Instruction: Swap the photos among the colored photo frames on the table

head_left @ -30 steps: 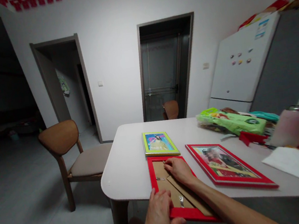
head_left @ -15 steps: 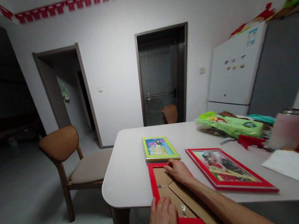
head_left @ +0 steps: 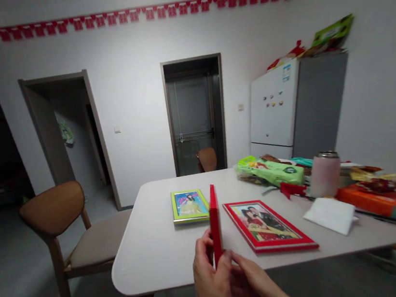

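Observation:
A red picture frame [head_left: 214, 217] stands upright, edge-on to me, above the front of the table. My left hand [head_left: 210, 276] is closed around its lower left side, thumb at the near edge. On the other side my right hand [head_left: 250, 280] also grips the lower part, its fingers partly hidden. Both faces of this frame are turned out of sight. Just behind and left lies a yellow-green picture frame [head_left: 192, 220] with a picture of a figure in a yellow dress. To the right, a second red frame [head_left: 287, 247] lies face up with a photo of two people.
The white table [head_left: 152, 242] has a rounded left corner, with a wooden chair [head_left: 54, 206] beside it. Towards the right are a green package [head_left: 281, 170], a pink jar [head_left: 325, 175], white tissue [head_left: 331, 214] and an orange box [head_left: 390, 198]. A fridge [head_left: 275, 109] stands behind.
The held red frame has turned from back side up to upright and edge-on. My right hand has come down from its far edge to the lower right side. The view has swung right.

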`<state>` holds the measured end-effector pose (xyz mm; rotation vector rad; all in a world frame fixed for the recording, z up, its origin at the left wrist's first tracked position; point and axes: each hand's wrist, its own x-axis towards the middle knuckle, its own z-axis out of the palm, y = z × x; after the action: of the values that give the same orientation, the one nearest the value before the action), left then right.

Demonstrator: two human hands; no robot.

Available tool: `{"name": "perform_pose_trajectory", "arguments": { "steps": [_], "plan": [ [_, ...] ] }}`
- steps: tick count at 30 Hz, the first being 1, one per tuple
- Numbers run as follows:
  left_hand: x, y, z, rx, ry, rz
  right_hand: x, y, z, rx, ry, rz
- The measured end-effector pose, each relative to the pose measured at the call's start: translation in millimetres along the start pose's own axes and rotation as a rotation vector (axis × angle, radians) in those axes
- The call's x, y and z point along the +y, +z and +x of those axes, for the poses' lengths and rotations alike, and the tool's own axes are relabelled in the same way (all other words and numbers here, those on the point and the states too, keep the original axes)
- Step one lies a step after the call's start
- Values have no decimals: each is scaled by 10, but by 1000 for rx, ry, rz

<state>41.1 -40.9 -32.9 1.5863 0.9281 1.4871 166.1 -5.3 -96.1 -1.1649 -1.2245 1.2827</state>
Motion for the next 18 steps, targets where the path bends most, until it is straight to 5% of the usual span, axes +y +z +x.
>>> {"name": "perform_pose_trajectory", "arguments": {
  "steps": [3, 7, 10, 12, 18],
  "plan": [
    [28, 214, 175, 28, 0, -291, -98, -26, 30, 92, -77, 205],
    [-190, 461, 452, 12, -52, -392, -316, -812, 335, 285, -19, -1],
    [-498, 706, 573, -91, -180, -246, -415, -1497, 605, 420, -41, -567],
    [-696, 881, 590, -132, -225, -68, -431, -1805, 743, 452, -33, -728],
    [-919, 1155, 557, -175, -275, 158, -296, -2108, 899, 463, 5, -995]
  ]
}}
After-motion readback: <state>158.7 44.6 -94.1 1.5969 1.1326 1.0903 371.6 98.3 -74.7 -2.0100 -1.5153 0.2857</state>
